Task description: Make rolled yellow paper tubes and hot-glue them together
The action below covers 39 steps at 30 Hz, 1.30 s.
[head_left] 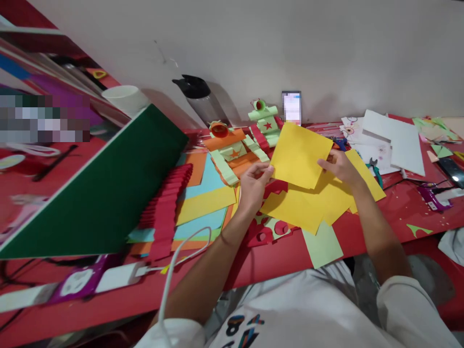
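Between my two hands a sheet of yellow paper (299, 154) is held up above the table. My left hand (254, 186) pinches its lower left edge, and my right hand (340, 166) grips its right edge. Beneath it lie more yellow sheets (302, 208), overlapping one another. A pale green sheet (324, 245) sticks out over the table's front edge. Red paper scraps with round cut-outs (266, 232) are partly covered by the yellow paper. Just beyond my left hand stand an orange and green paper figure (235, 152) and a green and red one (266, 123), each bearing a star.
A dark green board (105, 188) leans at the left beside pleated red paper (166, 208) and coloured sheets (206, 208). A white cable (170, 275) loops near my left forearm. Pliers (376, 171) and white foam pieces (402, 145) lie right; a bottle (205, 99) and phone (292, 107) stand behind.
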Each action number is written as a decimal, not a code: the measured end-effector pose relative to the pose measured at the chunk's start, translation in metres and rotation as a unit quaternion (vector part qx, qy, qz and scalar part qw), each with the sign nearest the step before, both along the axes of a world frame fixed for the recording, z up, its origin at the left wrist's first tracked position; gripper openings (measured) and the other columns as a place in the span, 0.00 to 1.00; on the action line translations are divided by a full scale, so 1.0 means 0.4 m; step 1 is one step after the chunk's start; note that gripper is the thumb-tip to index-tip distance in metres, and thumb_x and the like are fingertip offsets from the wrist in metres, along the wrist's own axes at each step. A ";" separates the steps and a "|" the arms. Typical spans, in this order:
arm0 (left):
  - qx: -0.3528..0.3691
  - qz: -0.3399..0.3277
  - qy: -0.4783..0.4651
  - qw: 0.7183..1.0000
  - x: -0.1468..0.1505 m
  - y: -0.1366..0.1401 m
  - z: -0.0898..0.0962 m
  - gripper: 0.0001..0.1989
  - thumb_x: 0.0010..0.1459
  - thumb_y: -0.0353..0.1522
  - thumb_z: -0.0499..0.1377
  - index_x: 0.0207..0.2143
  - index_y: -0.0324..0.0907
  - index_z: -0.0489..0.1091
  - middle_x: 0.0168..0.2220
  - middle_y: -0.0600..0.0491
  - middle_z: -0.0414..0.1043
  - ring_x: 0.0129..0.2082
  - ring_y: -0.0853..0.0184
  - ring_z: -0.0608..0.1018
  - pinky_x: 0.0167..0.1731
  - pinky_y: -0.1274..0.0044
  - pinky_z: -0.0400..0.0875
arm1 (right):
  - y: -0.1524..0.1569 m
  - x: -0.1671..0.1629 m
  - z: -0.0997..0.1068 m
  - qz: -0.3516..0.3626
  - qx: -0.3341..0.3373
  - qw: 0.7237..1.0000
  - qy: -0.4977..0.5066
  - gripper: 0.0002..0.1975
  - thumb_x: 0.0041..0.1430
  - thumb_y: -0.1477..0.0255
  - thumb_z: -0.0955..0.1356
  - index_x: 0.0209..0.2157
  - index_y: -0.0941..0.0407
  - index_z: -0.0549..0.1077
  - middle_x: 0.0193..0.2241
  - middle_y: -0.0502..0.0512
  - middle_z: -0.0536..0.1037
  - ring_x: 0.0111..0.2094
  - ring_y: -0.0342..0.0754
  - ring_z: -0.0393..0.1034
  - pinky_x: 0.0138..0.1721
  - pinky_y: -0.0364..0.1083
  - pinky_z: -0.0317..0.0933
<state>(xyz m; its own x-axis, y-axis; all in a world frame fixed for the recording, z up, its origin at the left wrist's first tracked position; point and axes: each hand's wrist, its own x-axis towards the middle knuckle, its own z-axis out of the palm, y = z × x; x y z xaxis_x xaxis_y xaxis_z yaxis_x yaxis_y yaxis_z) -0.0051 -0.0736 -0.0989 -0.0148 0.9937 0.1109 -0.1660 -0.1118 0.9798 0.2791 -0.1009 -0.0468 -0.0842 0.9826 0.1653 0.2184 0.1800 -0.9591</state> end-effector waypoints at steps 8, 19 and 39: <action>-0.060 -0.090 -0.020 0.994 -0.015 0.015 -0.007 0.23 0.50 0.50 0.74 0.40 0.43 0.80 0.33 0.55 0.77 0.29 0.71 0.77 0.33 0.79 0.81 | 0.018 -0.023 -0.036 -0.108 -0.054 0.992 0.022 0.20 0.51 0.53 0.78 0.31 0.58 0.81 0.25 0.54 0.78 0.23 0.43 0.62 0.23 0.45 0.55; -0.072 -0.114 -0.054 0.989 -0.031 0.008 0.039 0.17 0.55 0.47 0.72 0.39 0.45 0.80 0.40 0.51 0.79 0.36 0.69 0.80 0.32 0.80 0.79 | 0.013 -0.015 -0.036 -0.123 -0.061 0.990 0.013 0.21 0.47 0.54 0.80 0.30 0.58 0.80 0.23 0.53 0.76 0.22 0.43 0.60 0.23 0.44 0.53; 0.002 0.038 -0.045 0.998 -0.052 0.042 0.011 0.18 0.57 0.43 0.69 0.40 0.48 0.64 0.30 0.61 0.66 0.23 0.72 0.78 0.27 0.79 0.77 | 0.021 0.009 -0.043 -0.101 -0.041 0.994 0.011 0.21 0.52 0.53 0.78 0.27 0.55 0.75 0.22 0.49 0.70 0.22 0.43 0.59 0.24 0.45 0.52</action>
<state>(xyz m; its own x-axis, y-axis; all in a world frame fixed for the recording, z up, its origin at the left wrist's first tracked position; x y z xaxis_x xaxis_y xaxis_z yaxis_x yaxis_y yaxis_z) -0.0260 -0.0567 -0.0944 -0.1002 0.9889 0.1096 -0.2433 -0.1312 0.9610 0.2826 -0.0924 -0.0640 0.1183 0.9895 0.0833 0.2211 0.0556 -0.9737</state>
